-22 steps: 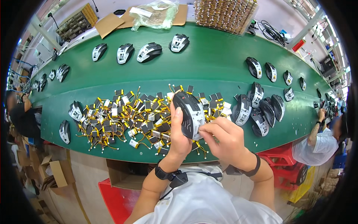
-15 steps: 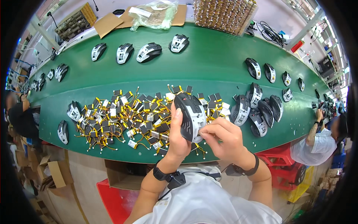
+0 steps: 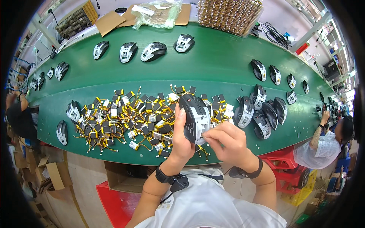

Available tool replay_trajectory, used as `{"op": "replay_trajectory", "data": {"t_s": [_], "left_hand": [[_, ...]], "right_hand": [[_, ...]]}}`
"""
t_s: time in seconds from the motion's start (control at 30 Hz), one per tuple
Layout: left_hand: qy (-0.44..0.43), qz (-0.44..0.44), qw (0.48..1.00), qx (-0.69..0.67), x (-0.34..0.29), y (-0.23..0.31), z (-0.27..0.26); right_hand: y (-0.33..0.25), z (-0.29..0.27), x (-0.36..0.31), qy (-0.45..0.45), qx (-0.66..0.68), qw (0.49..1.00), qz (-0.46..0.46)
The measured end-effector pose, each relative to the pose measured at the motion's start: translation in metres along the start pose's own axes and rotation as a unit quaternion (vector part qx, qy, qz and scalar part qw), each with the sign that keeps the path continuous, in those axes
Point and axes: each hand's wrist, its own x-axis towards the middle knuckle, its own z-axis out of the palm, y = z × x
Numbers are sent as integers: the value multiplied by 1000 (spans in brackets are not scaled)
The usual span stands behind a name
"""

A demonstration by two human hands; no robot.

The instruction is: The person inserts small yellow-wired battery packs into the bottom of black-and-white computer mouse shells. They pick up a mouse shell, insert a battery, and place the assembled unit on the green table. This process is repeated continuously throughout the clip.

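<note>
My left hand is wrapped round a black and silver computer mouse, held tilted above the table with the thumb along its left side. The fingers of my right hand are pinched together at the mouse's lower right edge. Whatever lies between those fingertips is too small to make out. Under and around the mouse spreads a heap of small batteries with yellow tape, thin wires and white plugs. To the right of my right hand, several more mice lie in a loose group, some leaning on each other.
More mice stand spaced along the green far strip. Two mice lie left of the batteries. Cardboard and a plastic bag sit at the back, beside a tall gridded stack. A co-worker sits at right, another at far left.
Both hands and the mouse stay almost where they were, with the right fingertips still at its lower edge. The view has shifted slightly.
</note>
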Motion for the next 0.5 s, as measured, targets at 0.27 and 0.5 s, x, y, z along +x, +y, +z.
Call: {"op": "replay_trajectory", "data": {"t_s": [0.27,0.5], "left_hand": [[9,33,999,20,1,-3,1],[8,29,999,20,0,0,4]], "right_hand": [[-5,-1,7,1,75,990,118],[-6,-6,7,-13,57,995,76]]}}
